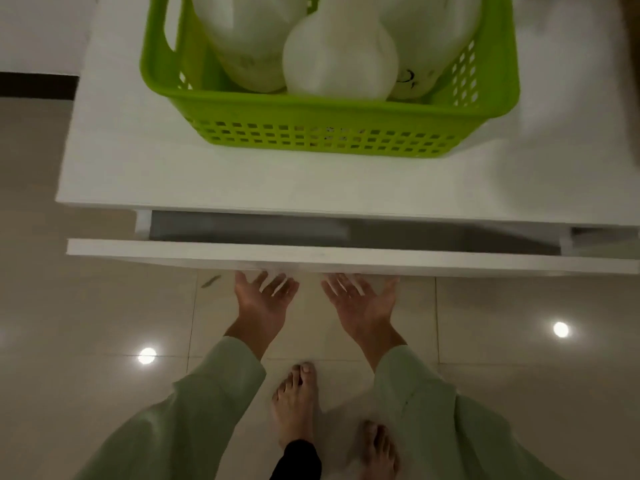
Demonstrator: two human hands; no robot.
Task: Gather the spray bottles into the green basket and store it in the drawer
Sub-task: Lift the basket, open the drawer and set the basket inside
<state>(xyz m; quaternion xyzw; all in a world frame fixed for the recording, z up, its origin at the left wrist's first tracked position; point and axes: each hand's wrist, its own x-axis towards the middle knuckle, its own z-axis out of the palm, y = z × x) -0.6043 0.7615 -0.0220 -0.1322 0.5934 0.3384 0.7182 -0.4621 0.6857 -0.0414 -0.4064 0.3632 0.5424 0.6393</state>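
The green basket (332,109) stands on the white cabinet top (131,161). Three white spray bottles lie in it: one on the left (249,39), one in the middle (339,60), one on the right (433,36). Their heads are cut off by the frame's top edge. Below the top, the drawer front (346,258) is pulled out a little, showing a dark gap behind it. My left hand (263,296) and my right hand (363,299) are palm-up under the drawer front, with blurred fingertips hooked at its lower edge.
Glossy beige floor tiles (104,306) reflect two ceiling lights. My bare feet (294,403) stand close in front of the cabinet. A white wall with a dark skirting strip (34,84) lies to the left of the cabinet.
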